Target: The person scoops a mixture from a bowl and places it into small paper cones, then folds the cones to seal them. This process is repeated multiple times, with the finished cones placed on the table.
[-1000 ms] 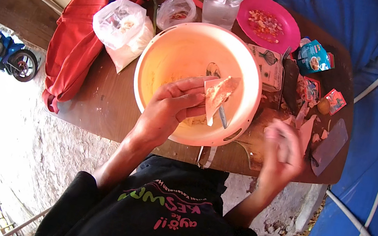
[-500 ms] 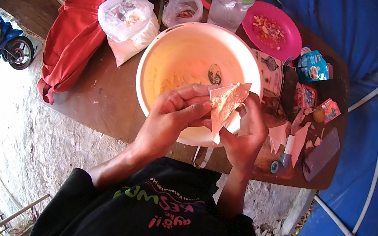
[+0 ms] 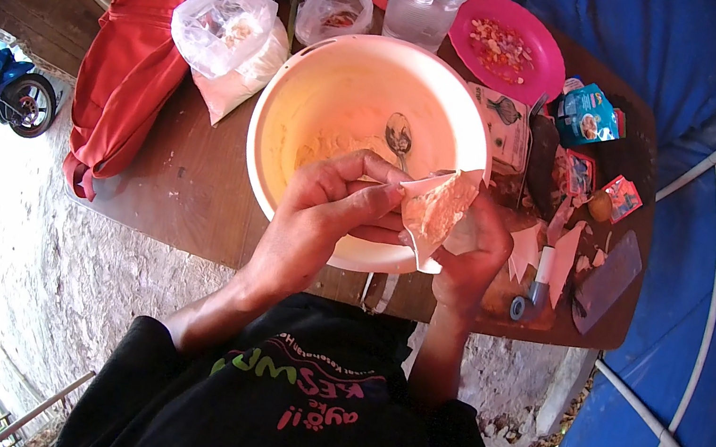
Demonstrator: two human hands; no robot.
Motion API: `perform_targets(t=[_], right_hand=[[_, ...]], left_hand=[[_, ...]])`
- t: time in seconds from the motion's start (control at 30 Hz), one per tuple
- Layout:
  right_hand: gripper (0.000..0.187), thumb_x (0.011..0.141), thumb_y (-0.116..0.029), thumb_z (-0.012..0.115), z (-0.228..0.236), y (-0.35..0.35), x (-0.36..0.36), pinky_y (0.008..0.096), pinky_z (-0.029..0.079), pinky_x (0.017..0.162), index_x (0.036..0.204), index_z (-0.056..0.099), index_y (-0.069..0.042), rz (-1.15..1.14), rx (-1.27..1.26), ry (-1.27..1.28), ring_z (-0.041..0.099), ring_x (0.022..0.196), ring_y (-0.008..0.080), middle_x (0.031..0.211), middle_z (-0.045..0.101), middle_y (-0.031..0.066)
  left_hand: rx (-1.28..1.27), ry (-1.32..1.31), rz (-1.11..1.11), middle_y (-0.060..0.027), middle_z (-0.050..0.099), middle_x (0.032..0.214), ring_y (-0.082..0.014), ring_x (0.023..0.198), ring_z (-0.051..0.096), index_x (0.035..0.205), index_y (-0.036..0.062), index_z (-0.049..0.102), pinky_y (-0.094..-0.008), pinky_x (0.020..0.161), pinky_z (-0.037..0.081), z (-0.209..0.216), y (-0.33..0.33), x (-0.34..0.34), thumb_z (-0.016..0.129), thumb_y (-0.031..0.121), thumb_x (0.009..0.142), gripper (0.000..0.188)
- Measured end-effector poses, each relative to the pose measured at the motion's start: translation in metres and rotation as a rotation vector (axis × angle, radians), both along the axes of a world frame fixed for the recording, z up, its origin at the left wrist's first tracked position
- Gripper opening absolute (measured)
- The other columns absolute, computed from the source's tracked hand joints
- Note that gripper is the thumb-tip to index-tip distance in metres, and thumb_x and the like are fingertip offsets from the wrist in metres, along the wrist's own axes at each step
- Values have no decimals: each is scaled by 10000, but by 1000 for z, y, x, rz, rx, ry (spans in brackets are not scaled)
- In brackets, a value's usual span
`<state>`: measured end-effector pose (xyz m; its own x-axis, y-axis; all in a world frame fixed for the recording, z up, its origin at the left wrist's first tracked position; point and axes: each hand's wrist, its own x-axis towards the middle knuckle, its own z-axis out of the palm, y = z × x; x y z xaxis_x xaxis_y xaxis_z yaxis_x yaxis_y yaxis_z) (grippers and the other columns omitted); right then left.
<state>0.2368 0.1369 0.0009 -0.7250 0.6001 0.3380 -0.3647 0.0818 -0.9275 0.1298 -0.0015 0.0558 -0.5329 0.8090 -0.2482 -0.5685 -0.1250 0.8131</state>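
Over the near side of a large pale basin [image 3: 261, 135], both hands hold a small folded piece of white paper [image 3: 434, 213] with crumbly, orange-looking powder on its surface. My left hand [image 3: 318, 207] pinches its left edge between thumb and fingers. At the opposite edge, my right hand [image 3: 476, 249] grips with the thumb low; its fingers are partly hidden behind the paper. Inside the basin, some pale powder [image 3: 332, 152] lies on the bottom beside a metal spoon [image 3: 400, 133]. The hands cover the basin's near part.
Left of the basin are a plastic bag of white powder [image 3: 237, 68] and a red bag [image 3: 133, 59]. Behind stand a water bottle [image 3: 420, 9] and a pink plate [image 3: 543, 41] of chopped pieces. Packets [image 3: 590, 116], paper scraps [image 3: 565, 260] and a grey-handled tool [image 3: 540, 289] lie at right.
The paper has turned so more of its powdery face shows, and it sits slightly lower and to the right. The whole scene has shifted a little left in the view.
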Motion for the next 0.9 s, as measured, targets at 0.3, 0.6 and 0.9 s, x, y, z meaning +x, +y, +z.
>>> perform_targets(t=[0.3, 0.6, 0.9], right_hand=[[459, 679, -3, 844, 3, -7, -4, 328, 533, 884, 1095, 654, 25, -20, 140, -5, 665, 994, 164, 1076, 692, 88], [468, 652, -41, 908, 2, -17, -6, 320, 544, 824, 1045, 664, 30, -130, 159, 18, 681, 942, 181, 1024, 700, 97], [447, 671, 5, 868, 4, -7, 2, 314, 547, 819, 1052, 648, 77, -54, 176, 57, 664, 939, 204, 1042, 670, 130]], left_hand=[[-25, 61, -1, -95, 706, 918, -123, 805, 687, 994, -9, 611, -255, 764, 569, -3, -4, -4, 588, 172, 1009, 183], [-1, -8, -14, -101, 704, 897, -164, 829, 702, 958, -7, 604, -297, 792, 584, -5, -3, 2, 559, 139, 1007, 160], [73, 45, -71, -137, 699, 984, -190, 904, 704, 1027, -37, 597, -309, 846, 570, -10, -7, -2, 569, 121, 1008, 162]])
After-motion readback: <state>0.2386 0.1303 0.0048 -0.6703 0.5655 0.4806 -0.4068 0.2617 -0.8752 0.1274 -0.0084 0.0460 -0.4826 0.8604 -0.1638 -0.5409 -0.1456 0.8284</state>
